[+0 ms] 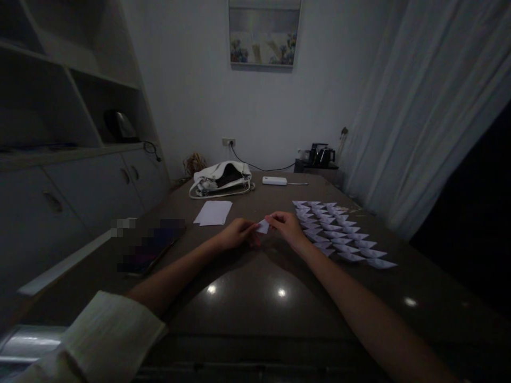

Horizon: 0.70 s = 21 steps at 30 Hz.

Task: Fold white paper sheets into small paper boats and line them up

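Note:
Between my two hands, just above the dark table, is a small folded piece of white paper [263, 226]. My left hand [239, 233] pinches its left side, and my right hand [284, 223] grips its upper right with thumb and fingers. Fingers cover part of the paper, so its full shape is hidden. A stack of white paper sheets [214, 213] lies beyond my left hand. To the right of my right hand stand several folded white paper boats [334, 234], set out in rows.
A white handbag [222, 178] and a white power bank [274, 181] with a short cable lie toward the table's far end. A phone or tablet [154, 247], its screen blurred out, rests on the left. A black coffee maker [321, 155] stands beyond the table.

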Tool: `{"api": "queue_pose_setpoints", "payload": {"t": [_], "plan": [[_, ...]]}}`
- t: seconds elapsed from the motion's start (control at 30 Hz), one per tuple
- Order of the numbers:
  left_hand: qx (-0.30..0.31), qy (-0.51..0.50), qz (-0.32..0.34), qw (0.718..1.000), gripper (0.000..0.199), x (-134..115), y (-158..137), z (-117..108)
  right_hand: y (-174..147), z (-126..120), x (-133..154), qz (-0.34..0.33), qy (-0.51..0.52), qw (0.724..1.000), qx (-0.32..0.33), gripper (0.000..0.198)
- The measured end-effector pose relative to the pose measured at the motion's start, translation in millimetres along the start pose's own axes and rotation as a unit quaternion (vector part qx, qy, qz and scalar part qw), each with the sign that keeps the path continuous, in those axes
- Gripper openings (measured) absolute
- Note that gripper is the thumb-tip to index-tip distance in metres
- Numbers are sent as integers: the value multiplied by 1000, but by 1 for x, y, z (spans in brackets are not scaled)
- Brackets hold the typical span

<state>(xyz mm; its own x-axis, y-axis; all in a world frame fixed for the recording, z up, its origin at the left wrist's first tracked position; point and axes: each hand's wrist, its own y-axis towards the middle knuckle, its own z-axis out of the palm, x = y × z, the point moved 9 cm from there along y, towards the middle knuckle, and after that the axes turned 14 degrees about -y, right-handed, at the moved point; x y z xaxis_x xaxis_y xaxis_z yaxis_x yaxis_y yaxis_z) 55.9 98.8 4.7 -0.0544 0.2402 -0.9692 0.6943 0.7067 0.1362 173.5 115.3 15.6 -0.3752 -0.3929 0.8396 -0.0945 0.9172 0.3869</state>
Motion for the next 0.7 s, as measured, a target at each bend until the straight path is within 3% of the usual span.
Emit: {"api": "queue_pose_setpoints", "payload": {"t": [0.23, 0.53, 0.7], "plan": [[22, -60, -12, 998, 54, 1, 0, 2, -2, 2, 6, -16, 5, 1000, 6, 29], [3, 60, -9, 998, 60, 2, -2, -4, 0, -2, 1, 5, 35, 999, 2, 33], [14, 95, 5, 995, 59, -3, -4, -3, 0, 0, 7, -21, 31, 999, 13, 35]]}}
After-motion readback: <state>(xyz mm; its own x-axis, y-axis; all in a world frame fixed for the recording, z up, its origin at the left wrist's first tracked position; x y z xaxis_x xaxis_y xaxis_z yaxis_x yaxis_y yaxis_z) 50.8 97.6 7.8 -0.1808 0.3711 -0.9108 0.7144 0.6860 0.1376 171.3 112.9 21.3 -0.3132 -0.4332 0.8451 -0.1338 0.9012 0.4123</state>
